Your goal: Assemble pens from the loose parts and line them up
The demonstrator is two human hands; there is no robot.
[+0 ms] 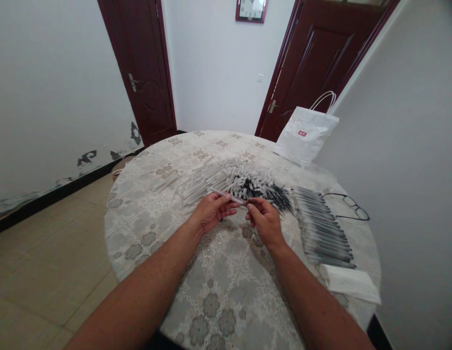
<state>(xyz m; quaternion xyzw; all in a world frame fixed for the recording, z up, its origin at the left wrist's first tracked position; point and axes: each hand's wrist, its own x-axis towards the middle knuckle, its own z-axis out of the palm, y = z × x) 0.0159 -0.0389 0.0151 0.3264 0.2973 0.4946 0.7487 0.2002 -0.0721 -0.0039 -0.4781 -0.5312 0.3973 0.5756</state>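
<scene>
My left hand [213, 210] is closed round a white pen barrel [222, 194] that points up and to the left. My right hand [264, 218] pinches a thin dark refill [253, 199] at the barrel's right end. Both hands hover over the round table [146, 233] with its lace-patterned cloth. Just beyond them lies a heap of white pen barrels [218, 180] and a pile of dark refills [277, 194]. A neat row of finished pens [322, 228] lies to the right of my right hand.
Black-rimmed glasses [352, 205] lie at the table's right edge. A white paper bag [306, 133] stands at the back right. A folded white cloth [352, 283] sits near the front right edge. Two dark red doors and a tiled floor surround the table.
</scene>
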